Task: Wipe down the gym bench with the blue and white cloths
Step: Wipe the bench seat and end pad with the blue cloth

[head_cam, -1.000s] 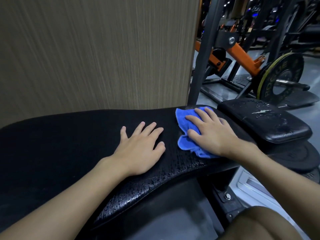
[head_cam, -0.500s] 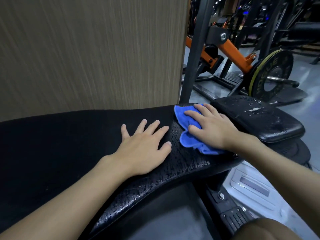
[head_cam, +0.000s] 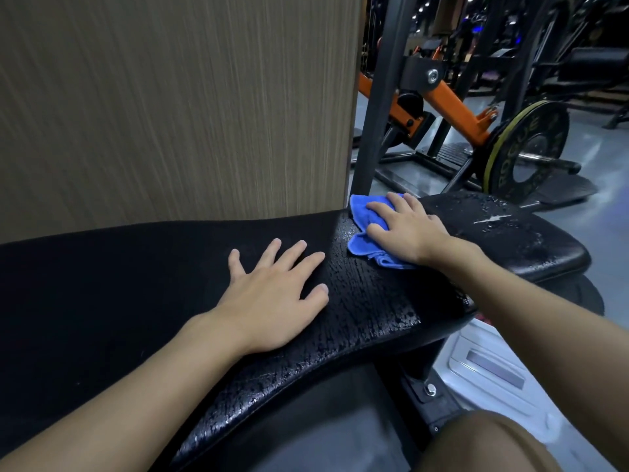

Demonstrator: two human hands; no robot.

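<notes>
The long black bench pad (head_cam: 119, 284) runs across the view, its right end wet and beaded with droplets. A crumpled blue cloth (head_cam: 366, 229) lies at that far right end, pressed flat under my right hand (head_cam: 406, 229), which covers most of it. My left hand (head_cam: 272, 298) rests palm down with fingers spread on the pad's middle, holding nothing. To the right sits the smaller black seat pad (head_cam: 517, 240), also wet. No white cloth is in sight.
A wood-grain wall panel (head_cam: 170, 103) stands right behind the bench. A dark steel upright (head_cam: 377, 114) rises by the cloth. Beyond are an orange machine arm (head_cam: 456, 103) and a weight plate (head_cam: 531, 144). My knee (head_cam: 493, 444) shows at bottom right.
My right hand has slid the blue cloth away from me toward the far edge of the pad's right end. My left hand has stayed flat in place.
</notes>
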